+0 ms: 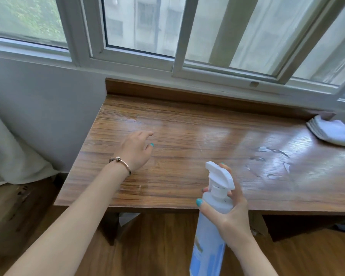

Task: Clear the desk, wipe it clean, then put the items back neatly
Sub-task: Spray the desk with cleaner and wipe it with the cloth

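Over desk (167, 176): right hand (229, 212) grips spray bottle (213, 226); label unreadable.

cloth (335, 134) lies on desk's (187, 126) far right corner.

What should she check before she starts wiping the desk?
1. Desk cleared: ok in view; only the cloth lies on it, at the far right corner.
2. Desk wetted: partly ok; droplets sit on the right half, a faint wet patch at far left.
3. Cloth in hand: not ok; neither hand holds it.
4. Left hand free: ok; it hovers over the desk, fingers relaxed.
5. Right hand free: not ok; it grips the spray bottle.
6. Cloth clean: cannot tell.
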{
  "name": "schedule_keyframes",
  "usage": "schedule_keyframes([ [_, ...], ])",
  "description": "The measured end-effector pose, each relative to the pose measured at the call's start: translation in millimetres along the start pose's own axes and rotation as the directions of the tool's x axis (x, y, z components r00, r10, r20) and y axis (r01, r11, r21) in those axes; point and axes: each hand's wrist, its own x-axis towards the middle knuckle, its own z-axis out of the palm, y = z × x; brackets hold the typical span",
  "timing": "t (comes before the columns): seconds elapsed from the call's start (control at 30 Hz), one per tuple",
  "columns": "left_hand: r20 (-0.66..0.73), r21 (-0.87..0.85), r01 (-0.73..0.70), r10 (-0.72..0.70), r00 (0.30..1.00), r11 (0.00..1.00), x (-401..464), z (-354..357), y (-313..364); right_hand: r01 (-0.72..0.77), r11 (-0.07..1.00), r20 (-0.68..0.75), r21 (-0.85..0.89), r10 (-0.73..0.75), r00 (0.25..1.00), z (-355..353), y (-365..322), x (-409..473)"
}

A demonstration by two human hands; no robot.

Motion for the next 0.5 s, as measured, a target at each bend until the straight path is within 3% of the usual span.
schedule_keyframes([
  [0.5, -0.091, 0.006, 0.094, -0.093, 0.992, 0.996, -9.9, 39.4, 85.3, 0.095, 0.993, 0.119, 0.074, -0.103, 0.987, -88.8, -7.6, 59.8],
])
